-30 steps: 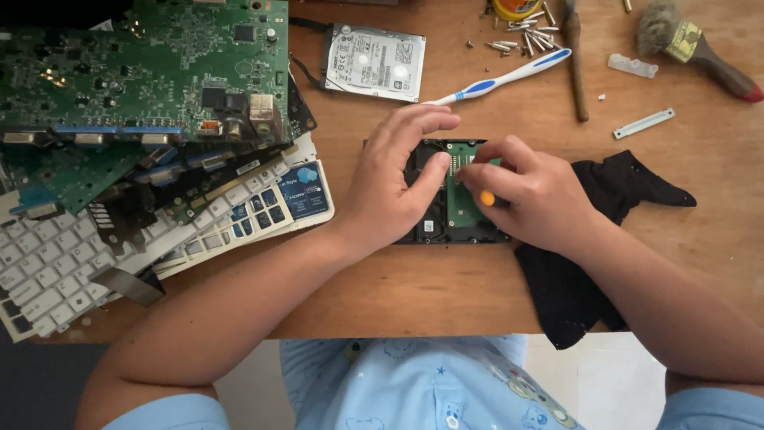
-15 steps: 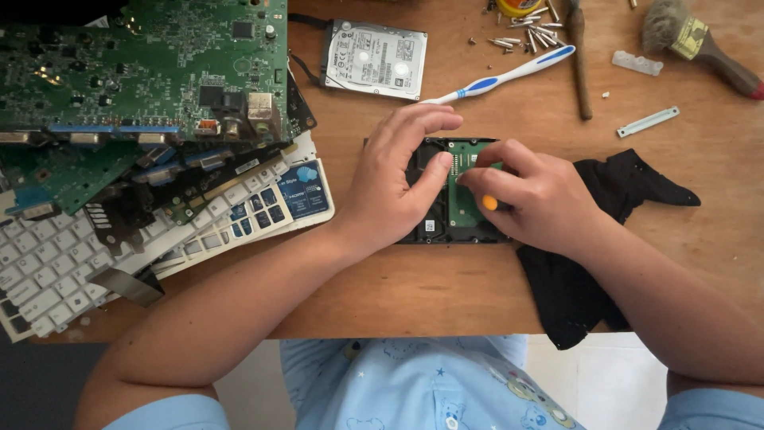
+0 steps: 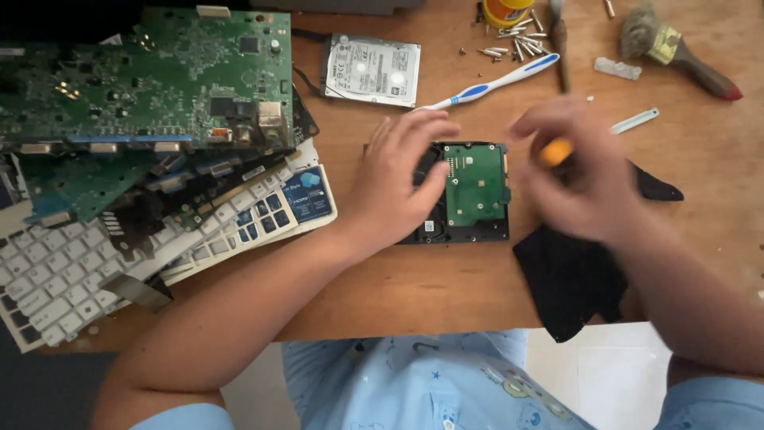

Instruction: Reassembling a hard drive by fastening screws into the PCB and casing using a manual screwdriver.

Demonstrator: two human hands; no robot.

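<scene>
A black hard drive [image 3: 469,227] with a green circuit board [image 3: 475,183] on top lies on the wooden table [image 3: 446,287]. My left hand [image 3: 398,183] rests flat over its left part, holding it in place. My right hand [image 3: 577,171] is blurred, just right of the drive, closed around a small tool with an orange handle [image 3: 555,151]. A black cloth [image 3: 573,279] lies under and below my right hand.
A stack of green circuit boards [image 3: 151,87] lies on a white keyboard [image 3: 64,279] at left. A silver drive [image 3: 370,70], a blue and white toothbrush [image 3: 497,82], loose screws [image 3: 509,44], a paintbrush [image 3: 676,52] and small plastic pieces [image 3: 634,121] sit at the back.
My right hand has lifted off the drive and moved right with the orange-handled tool, uncovering the green board. My left hand stays on the drive.
</scene>
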